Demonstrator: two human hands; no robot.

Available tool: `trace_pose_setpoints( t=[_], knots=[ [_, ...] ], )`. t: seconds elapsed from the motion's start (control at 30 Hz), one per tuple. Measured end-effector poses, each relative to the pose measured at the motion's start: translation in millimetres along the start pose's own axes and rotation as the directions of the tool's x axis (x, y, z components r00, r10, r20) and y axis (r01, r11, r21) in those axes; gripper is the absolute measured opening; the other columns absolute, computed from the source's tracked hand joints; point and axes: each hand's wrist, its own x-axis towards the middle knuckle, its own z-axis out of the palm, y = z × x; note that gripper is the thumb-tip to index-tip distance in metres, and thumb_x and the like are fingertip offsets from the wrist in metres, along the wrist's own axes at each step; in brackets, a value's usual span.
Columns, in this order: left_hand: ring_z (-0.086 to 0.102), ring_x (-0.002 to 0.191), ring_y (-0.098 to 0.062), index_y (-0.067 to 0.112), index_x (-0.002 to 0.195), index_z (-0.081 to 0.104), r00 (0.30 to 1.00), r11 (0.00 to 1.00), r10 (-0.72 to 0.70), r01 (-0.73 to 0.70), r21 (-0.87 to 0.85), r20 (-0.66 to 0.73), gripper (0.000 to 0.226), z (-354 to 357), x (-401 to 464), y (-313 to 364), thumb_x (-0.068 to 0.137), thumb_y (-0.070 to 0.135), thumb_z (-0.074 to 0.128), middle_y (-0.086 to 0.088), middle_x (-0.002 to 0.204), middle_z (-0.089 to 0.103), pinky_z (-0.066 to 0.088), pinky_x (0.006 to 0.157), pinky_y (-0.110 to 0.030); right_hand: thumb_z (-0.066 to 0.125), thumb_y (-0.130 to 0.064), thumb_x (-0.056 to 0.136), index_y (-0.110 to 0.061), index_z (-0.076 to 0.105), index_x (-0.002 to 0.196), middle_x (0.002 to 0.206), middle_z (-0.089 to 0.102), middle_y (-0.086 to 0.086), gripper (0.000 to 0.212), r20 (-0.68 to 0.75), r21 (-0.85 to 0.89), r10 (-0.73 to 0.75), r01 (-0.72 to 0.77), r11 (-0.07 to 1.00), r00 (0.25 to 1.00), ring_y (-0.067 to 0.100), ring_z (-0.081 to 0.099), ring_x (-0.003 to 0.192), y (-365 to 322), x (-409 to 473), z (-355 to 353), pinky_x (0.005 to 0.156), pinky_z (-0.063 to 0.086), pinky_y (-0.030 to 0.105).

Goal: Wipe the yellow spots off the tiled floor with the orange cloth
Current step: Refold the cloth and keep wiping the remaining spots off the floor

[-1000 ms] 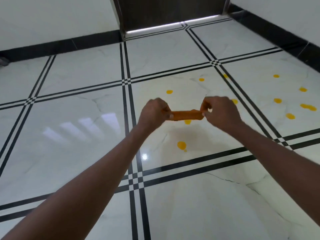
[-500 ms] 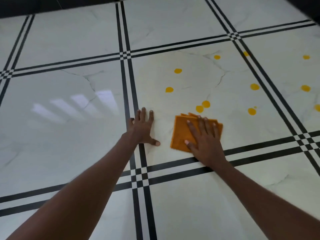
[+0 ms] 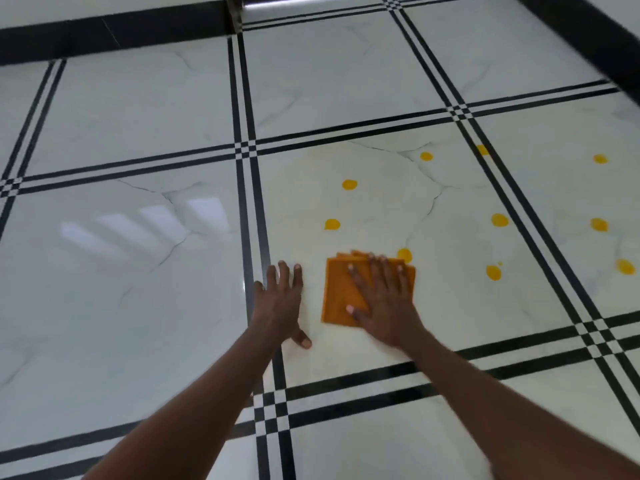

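The folded orange cloth (image 3: 337, 292) lies flat on a white marble tile (image 3: 381, 209). My right hand (image 3: 382, 301) presses down on it with fingers spread. My left hand (image 3: 282, 303) rests flat on the floor just left of the cloth, fingers apart, holding nothing. Several yellow spots dot the floor: one (image 3: 404, 255) touches the cloth's far right corner, two others (image 3: 332, 224) (image 3: 349, 184) lie beyond it, and more (image 3: 493, 272) (image 3: 499, 220) sit to the right.
Double black lines (image 3: 244, 202) divide the white tiles into a grid. A black skirting (image 3: 104, 39) runs along the far wall and another (image 3: 581, 36) along the right wall. A doorway threshold (image 3: 304, 3) shows at the top. Further yellow spots (image 3: 599, 224) lie on the right-hand tile.
One second ago both hands held the cloth stretched in the air. Then it was laid on the floor under my right hand, and it has since slid slightly forward, covering one spot.
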Motion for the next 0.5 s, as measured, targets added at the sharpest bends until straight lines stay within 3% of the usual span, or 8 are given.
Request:
trace_pose_setpoints(
  t=[0.17,0.27,0.33,0.4,0.43,0.5],
  knots=[
    [0.004,0.149,-0.043,0.012,0.158,-0.012,1.000,0.998,0.012,-0.012,0.066,-0.002,0.158,2.7,5.5,-2.6,0.047,0.077,0.080,-0.021,0.162,-0.005,0.027,0.116,-0.057,0.027,-0.069,0.094,-0.022,0.031,0.161,0.163,0.032,0.023,0.082,-0.142,0.022,0.316,-0.316,0.948,0.938,0.047,0.031,0.149,90.5,35.1,-12.5,0.119,0.020,0.067],
    [0.013,0.146,-0.043,0.009,0.158,-0.005,0.999,0.995,0.031,-0.032,0.089,0.012,0.151,-5.2,8.1,-1.5,0.052,0.074,0.081,-0.021,0.159,0.004,0.034,0.112,-0.055,0.028,-0.068,0.095,-0.021,0.027,0.162,0.164,0.028,0.027,0.082,-0.149,0.091,0.460,-0.452,0.888,0.875,0.048,0.026,0.151,48.5,-15.9,-4.6,0.121,0.014,0.067],
    [0.023,0.142,-0.039,0.011,0.158,0.005,0.998,0.997,0.060,-0.060,0.051,0.003,0.138,-17.8,9.9,-8.6,0.059,0.068,0.081,-0.016,0.157,0.016,0.039,0.109,-0.051,0.032,-0.067,0.093,-0.022,0.022,0.163,0.167,0.020,0.025,0.083,-0.106,0.130,0.366,-0.352,0.927,0.925,0.047,0.019,0.153,-6.3,-40.0,-1.1,0.123,0.007,0.065],
    [0.030,0.140,-0.033,0.019,0.157,0.018,0.995,0.996,0.090,-0.091,-0.015,-0.051,0.120,-32.1,17.9,-23.6,0.065,0.063,0.081,-0.012,0.154,0.026,0.039,0.110,-0.048,0.032,-0.068,0.094,-0.026,0.014,0.164,0.170,0.011,0.021,0.083,-0.069,0.109,0.139,-0.131,0.985,0.988,0.045,0.011,0.156,-29.7,-25.1,0.2,0.124,-0.002,0.062],
    [0.027,0.143,-0.033,0.021,0.156,0.020,0.992,0.995,0.097,-0.100,-0.031,-0.077,0.118,-38.6,24.3,-30.4,0.065,0.064,0.081,-0.012,0.156,0.024,0.036,0.113,-0.049,0.031,-0.069,0.094,-0.028,0.013,0.164,0.170,0.010,0.019,0.083,-0.052,0.078,0.031,-0.027,0.997,0.998,0.044,0.011,0.156,-24.1,-0.6,-2.1,0.124,-0.002,0.062],
    [0.006,0.152,-0.037,0.021,0.160,0.008,0.994,0.996,0.069,-0.073,-0.044,-0.082,0.134,-46.1,38.5,-41.6,0.059,0.071,0.080,-0.016,0.165,0.004,0.022,0.120,-0.055,0.033,-0.069,0.091,-0.029,0.026,0.162,0.168,0.022,0.019,0.082,-0.042,0.022,-0.105,0.106,0.994,0.994,0.044,0.024,0.153,1.7,62.6,-9.1,0.122,0.009,0.065]
  ],
)
